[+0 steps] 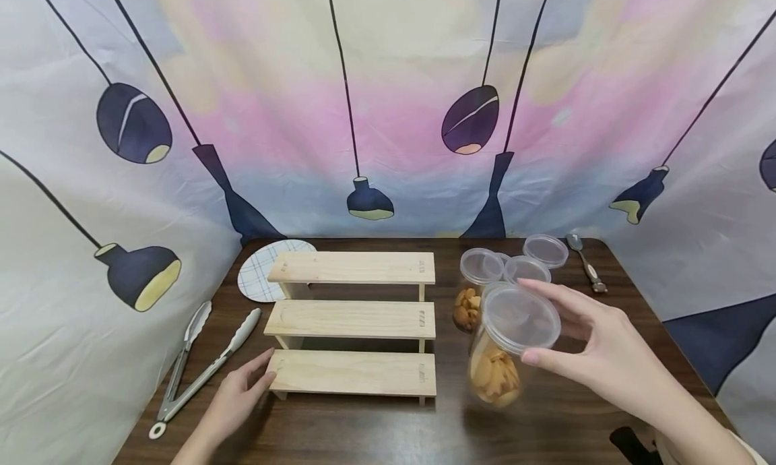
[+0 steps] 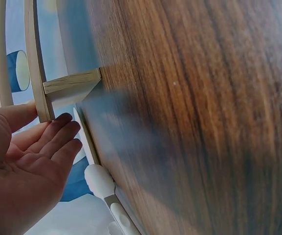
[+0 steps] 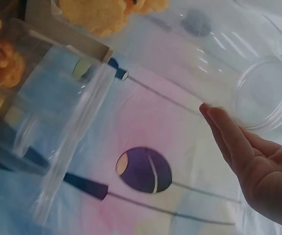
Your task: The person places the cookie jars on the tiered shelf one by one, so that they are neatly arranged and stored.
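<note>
My right hand (image 1: pixel 597 347) grips a clear jar (image 1: pixel 500 357) by its lid, thumb on the near side and fingers on the far side. Golden crackers fill the jar's lower part; it appears raised in front of the other jars. In the right wrist view, the jar (image 3: pixel 180 54) lies along the fingers of my right hand (image 3: pixel 258 166). With my left hand (image 1: pixel 236 394) I hold the left end of the lowest step of a three-tier wooden stand (image 1: pixel 351 370). The left wrist view has thumb and fingertips about that board's end (image 2: pixel 45 107).
Several lidded jars stand at the back right, one with brown cookies (image 1: pixel 467 310). A spoon (image 1: pixel 587 266) lies beyond them. Left of the stand are open tongs (image 1: pixel 200 381) and, behind, a checked round plate (image 1: pixel 257 273). A black object (image 1: pixel 633 445) lies at the front right.
</note>
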Available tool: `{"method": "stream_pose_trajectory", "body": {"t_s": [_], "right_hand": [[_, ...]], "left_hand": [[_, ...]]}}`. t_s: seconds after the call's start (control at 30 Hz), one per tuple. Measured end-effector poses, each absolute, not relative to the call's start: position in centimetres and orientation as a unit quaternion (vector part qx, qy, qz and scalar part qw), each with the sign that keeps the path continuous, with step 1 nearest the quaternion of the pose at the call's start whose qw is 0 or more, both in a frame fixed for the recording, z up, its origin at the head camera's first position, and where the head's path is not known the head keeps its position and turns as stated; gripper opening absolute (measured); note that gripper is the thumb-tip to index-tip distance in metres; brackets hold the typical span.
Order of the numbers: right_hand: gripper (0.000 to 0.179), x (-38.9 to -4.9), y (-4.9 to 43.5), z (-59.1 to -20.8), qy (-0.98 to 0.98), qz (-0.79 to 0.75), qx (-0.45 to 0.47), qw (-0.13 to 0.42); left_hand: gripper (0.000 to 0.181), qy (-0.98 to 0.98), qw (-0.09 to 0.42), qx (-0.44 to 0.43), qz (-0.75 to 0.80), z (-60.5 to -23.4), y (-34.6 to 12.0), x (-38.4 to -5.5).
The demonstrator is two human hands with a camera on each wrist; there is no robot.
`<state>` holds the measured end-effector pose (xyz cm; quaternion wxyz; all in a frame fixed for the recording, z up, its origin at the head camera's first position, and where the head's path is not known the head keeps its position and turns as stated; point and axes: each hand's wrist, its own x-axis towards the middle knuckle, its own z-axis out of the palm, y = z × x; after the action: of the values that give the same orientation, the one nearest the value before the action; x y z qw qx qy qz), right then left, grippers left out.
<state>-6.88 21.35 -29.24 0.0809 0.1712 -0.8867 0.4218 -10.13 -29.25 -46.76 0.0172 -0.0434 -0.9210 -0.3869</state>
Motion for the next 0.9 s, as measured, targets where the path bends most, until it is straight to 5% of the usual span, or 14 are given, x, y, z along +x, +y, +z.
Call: {"method": "stream_pose_trajectory", "body": {"t_s": [0.9], "right_hand": [[0.069, -13.4, 13.2, -26.6, -0.787, 0.536, 0.305, 0.036]], "left_hand": [[0.048, -0.924, 0.021, -0.046, -0.379, -46.8, -29.3, -10.2]]}}
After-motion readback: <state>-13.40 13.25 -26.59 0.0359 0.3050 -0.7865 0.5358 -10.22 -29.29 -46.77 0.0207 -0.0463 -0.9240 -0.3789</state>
